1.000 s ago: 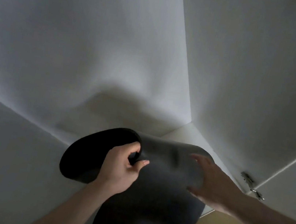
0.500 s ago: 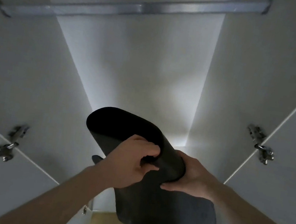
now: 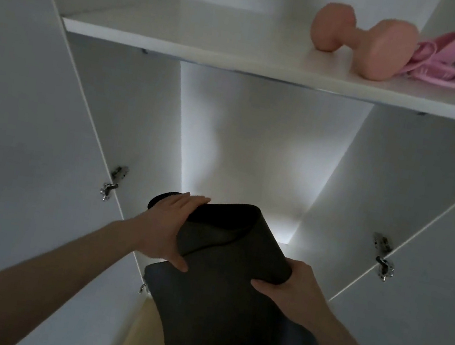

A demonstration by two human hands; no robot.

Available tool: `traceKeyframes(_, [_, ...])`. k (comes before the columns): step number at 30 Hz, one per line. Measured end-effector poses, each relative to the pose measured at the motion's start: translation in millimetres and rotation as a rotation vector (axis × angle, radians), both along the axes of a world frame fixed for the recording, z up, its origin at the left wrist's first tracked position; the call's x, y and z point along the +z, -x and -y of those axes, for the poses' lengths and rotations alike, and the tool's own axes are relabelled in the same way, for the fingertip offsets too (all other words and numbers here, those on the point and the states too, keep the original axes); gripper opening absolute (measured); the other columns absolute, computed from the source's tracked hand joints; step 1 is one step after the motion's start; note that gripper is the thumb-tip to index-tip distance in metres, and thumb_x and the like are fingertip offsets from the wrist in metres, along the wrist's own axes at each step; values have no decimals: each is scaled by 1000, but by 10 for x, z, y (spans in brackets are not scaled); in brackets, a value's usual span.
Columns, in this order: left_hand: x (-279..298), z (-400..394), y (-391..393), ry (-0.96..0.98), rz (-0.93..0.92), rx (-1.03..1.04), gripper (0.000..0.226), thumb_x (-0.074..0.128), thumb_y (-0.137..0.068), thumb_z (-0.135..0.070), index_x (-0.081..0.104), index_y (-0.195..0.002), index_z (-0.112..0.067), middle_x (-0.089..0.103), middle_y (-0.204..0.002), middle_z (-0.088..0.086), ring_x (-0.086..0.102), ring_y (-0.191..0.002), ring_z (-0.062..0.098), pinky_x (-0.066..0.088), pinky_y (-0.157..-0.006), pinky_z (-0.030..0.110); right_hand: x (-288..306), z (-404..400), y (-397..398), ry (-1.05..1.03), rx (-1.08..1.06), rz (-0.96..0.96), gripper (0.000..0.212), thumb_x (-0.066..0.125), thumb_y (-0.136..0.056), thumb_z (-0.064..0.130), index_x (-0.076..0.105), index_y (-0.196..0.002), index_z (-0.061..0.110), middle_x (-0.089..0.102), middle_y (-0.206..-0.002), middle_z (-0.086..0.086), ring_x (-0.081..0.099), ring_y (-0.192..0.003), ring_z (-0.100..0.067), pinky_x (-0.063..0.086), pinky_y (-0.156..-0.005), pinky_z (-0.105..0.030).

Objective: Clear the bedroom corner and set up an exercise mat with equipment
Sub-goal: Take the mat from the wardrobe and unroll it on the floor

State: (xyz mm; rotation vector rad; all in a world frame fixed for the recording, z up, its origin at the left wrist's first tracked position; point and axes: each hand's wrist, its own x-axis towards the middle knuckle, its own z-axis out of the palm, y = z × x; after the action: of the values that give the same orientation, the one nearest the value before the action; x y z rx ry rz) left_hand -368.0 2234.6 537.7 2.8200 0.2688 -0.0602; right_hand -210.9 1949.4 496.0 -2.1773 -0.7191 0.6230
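Note:
A dark grey exercise mat [image 3: 231, 264], loosely rolled, stands upright in the lower compartment of a white wardrobe. My left hand [image 3: 168, 228] grips its upper left edge, fingers over the top rim. My right hand [image 3: 290, 289] clasps the roll's right side lower down. On the shelf [image 3: 198, 41] above lies a pink dumbbell [image 3: 361, 41], and pink straps or bands [image 3: 440, 61] are bunched against its right end.
Both white wardrobe doors stand open, the left door [image 3: 13, 116] and the right door [image 3: 440, 263], with metal hinges [image 3: 112, 183] on each side. A strip of wooden floor [image 3: 146, 334] shows below the mat's left side.
The view has tilted up, bringing the shelf with the dumbbell into sight. My left hand has shifted to the mat's top rim and my right hand has slid down its right side.

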Motion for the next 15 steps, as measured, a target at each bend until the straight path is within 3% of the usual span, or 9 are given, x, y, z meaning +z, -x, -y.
traceKeyframes(3, [-20,-19,191,67,32,71,136,88,-42,-73,23,-154,-32,37,-153,-10,30,-143,15,24,-120,34,190,-37,125,-17,63,-32,32,93,-64,39,79,-88,24,78,-82,10,75,-77,-7,63,-76,-42])
traceKeyframes(6, [86,36,309,105,107,139,94,87,-44,-74,55,-124,-35,61,-113,-17,52,-106,5,43,-97,28,393,-132,245,-72,127,-56,34,95,-65,32,79,-94,28,79,-88,14,75,-82,-5,63,-80,-38])
traceKeyframes(8, [144,153,406,188,66,164,70,87,-51,-70,67,-107,-34,69,-95,-18,62,-91,2,51,-85,28,489,-185,326,-100,161,-46,37,96,-65,31,77,-97,31,78,-92,17,74,-85,-2,62,-82,-35])
traceKeyframes(11, [129,313,531,186,28,188,41,86,-61,-59,68,-84,-31,67,-74,-16,64,-75,4,52,-72,27,560,-213,400,-104,239,0,43,96,-64,33,73,-100,34,76,-95,19,72,-88,1,60,-82,-31])
traceKeyframes(13, [115,414,634,227,66,225,29,85,-65,-50,62,-72,-35,57,-61,-18,60,-68,2,45,-64,21,675,-248,441,-108,351,38,59,97,-62,35,65,-111,42,73,-104,23,68,-96,5,56,-83,-22])
traceKeyframes(15, [130,522,712,261,89,227,24,85,-68,-43,64,-76,-33,53,-58,-19,60,-69,3,40,-61,18,783,-314,448,-81,463,106,76,96,-60,39,56,-124,51,67,-114,30,64,-105,10,53,-86,-16])
